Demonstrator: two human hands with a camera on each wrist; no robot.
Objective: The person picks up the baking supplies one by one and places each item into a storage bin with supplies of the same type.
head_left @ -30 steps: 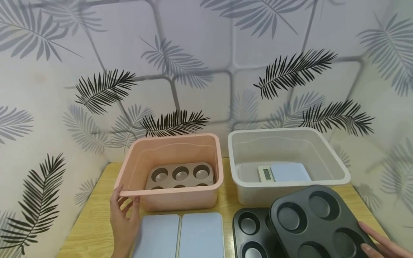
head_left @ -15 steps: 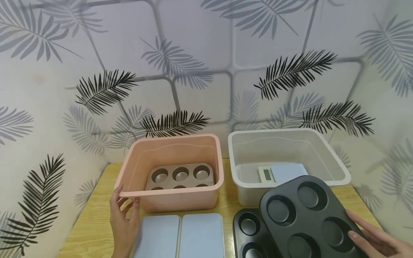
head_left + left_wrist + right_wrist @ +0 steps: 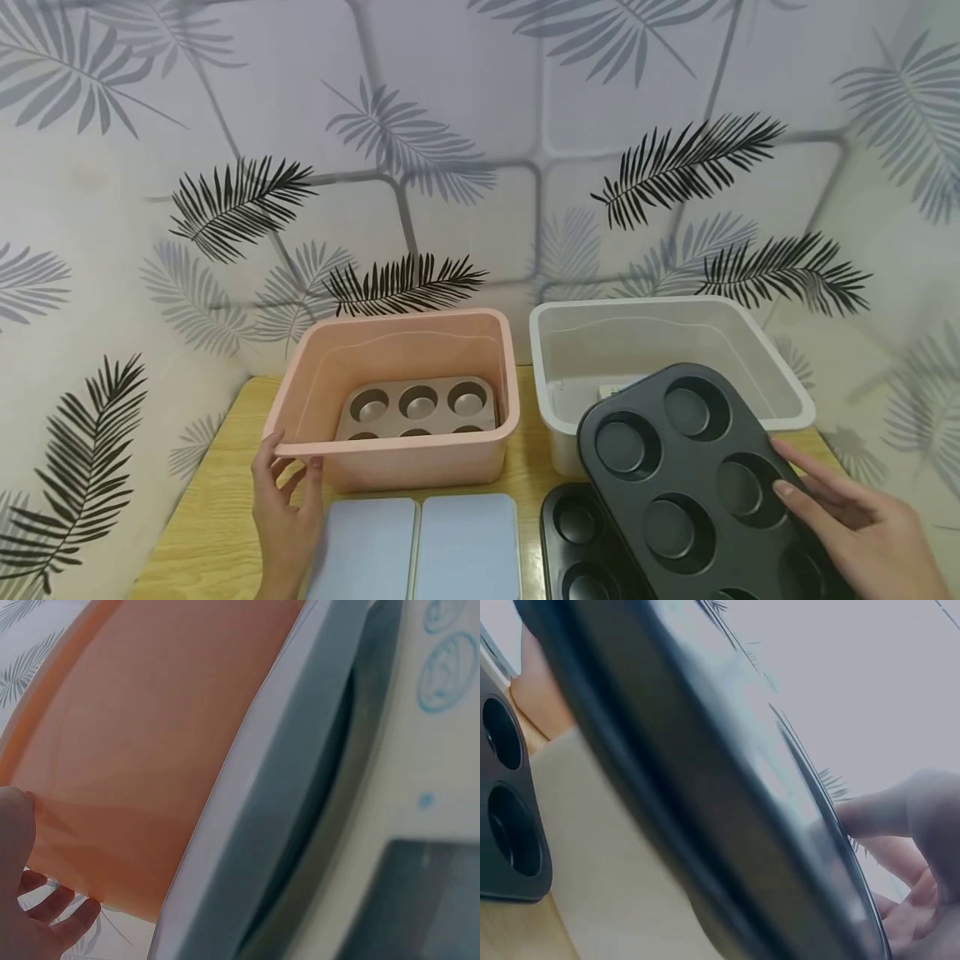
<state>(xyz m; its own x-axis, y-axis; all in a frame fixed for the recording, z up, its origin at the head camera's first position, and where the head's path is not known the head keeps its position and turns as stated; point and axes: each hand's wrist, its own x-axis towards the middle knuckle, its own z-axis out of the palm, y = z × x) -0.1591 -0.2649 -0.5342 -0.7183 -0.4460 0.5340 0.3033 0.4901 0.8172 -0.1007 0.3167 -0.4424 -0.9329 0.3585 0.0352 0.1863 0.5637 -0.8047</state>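
Note:
My left hand (image 3: pixel 288 517) holds the front left corner of the pink bin (image 3: pixel 420 467), thumb and fingers at its rim. A brown muffin pan (image 3: pixel 442 417) leans inside that bin. On the right, my right hand (image 3: pixel 862 517) grips a dark muffin pan (image 3: pixel 686 471) by its right edge; the right wrist view shows this pan (image 3: pixel 705 780) tilted and blurred close up. Its upper end overlaps the front rim of the white bin (image 3: pixel 637 342) in the head view, hiding most of what lies inside. A second dark muffin pan (image 3: pixel 573 553) lies beneath it, partly covered.
Two flat pale blue panels (image 3: pixel 363 546) lie side by side before the pink bin. Close up in the left wrist view is a pale device (image 3: pixel 442 765) with blue button marks and a dark display. A leaf-patterned wall (image 3: pixel 480 125) stands behind the wooden table (image 3: pixel 202 533).
My right hand has moved the dark muffin pan up and to the left, over the white bin's front rim, covering the pale blue and cream things inside. The left hand stays at the pink bin.

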